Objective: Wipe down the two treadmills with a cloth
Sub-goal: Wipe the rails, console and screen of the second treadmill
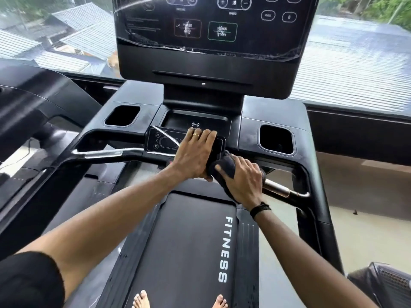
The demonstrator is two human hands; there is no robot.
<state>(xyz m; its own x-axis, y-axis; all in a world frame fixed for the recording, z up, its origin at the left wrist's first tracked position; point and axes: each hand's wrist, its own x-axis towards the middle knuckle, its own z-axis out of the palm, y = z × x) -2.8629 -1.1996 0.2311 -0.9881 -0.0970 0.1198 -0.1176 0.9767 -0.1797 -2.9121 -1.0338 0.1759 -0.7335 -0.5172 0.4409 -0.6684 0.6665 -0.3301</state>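
I stand on the belt point(189, 241) of a black treadmill, facing its console screen point(211, 25). My left hand point(195, 154) lies flat over the small control panel point(160, 141) on the front crossbar, fingers straight, a ring on one finger. My right hand point(241, 178) grips a dark cloth point(224, 167) bunched against the crossbar just right of that panel, touching my left hand. A second black treadmill point(33, 103) stands to the left, only partly in view.
Two cup holders point(122, 115) point(277, 138) flank a tray with a wireless-charging mark point(195, 124). Metal grip bars point(104, 153) point(282, 190) run along the crossbar. A window behind shows roofs. Another machine's corner point(382, 283) sits at lower right.
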